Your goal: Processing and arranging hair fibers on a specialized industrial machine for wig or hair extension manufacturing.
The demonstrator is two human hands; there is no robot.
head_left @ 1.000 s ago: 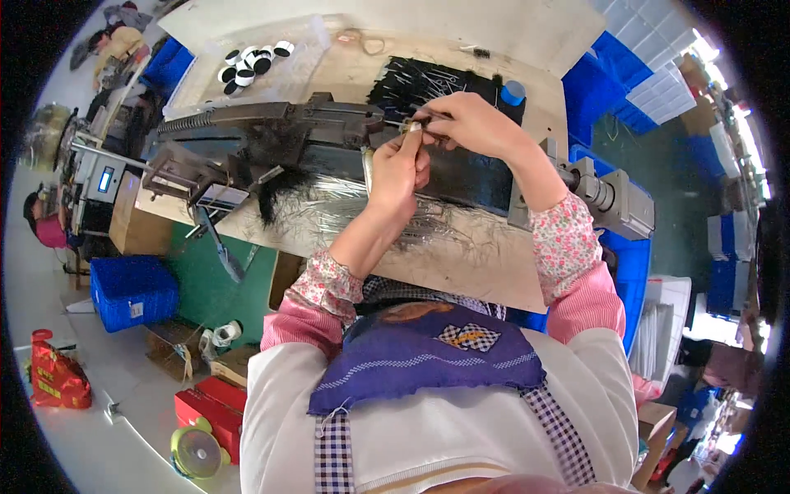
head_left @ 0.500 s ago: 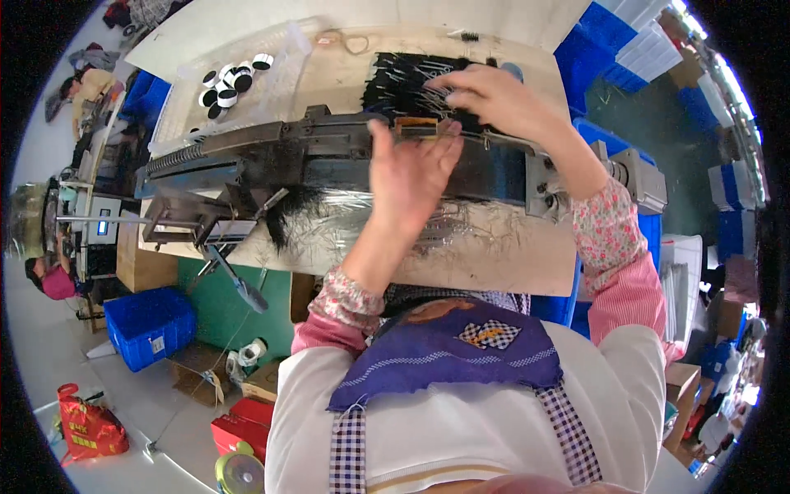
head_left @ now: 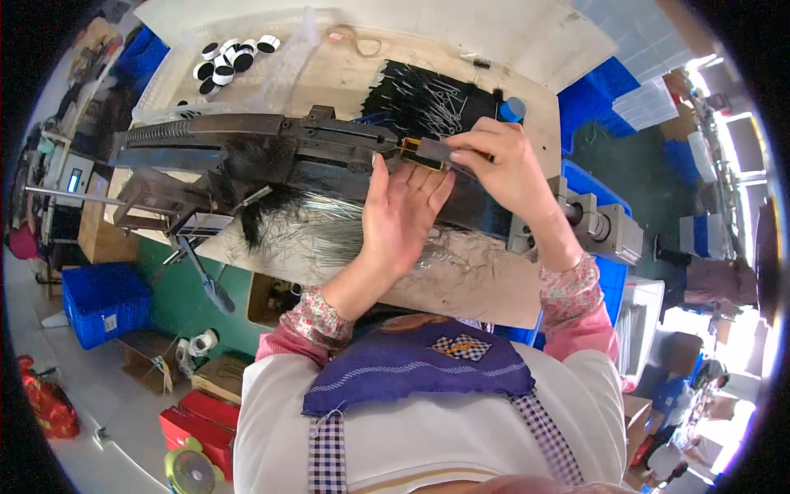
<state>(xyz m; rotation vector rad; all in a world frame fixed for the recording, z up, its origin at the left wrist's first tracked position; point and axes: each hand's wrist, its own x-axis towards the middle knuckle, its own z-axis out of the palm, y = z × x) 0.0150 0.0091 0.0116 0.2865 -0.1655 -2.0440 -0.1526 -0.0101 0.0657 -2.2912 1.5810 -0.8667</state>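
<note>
My left hand (head_left: 401,210) lies palm up with thumb and fingers stretched out. Its fingertips reach the front of a small brass-coloured frame (head_left: 409,146) on the long dark metal machine (head_left: 329,152). From the right, my right hand (head_left: 504,160) pinches the end of a grey metal block (head_left: 434,151) that sits over the right part of this frame. Whatever lies under the block is hidden. Just behind, thin metal pins with looped ends (head_left: 440,103) lie scattered on a black mat (head_left: 380,103).
A clear plastic tray (head_left: 181,90) holds several black-and-white round pieces at the back left. A blue-capped container (head_left: 512,109) stands beside the mat. Loose thin wires (head_left: 329,226) and black bristles (head_left: 257,218) lie along the machine's front. A motor (head_left: 605,229) sits at the right end.
My right hand has come from over the pins down to the frame, where the grey block now shows. My left hand stays open at the frame. The view has shifted slightly.
</note>
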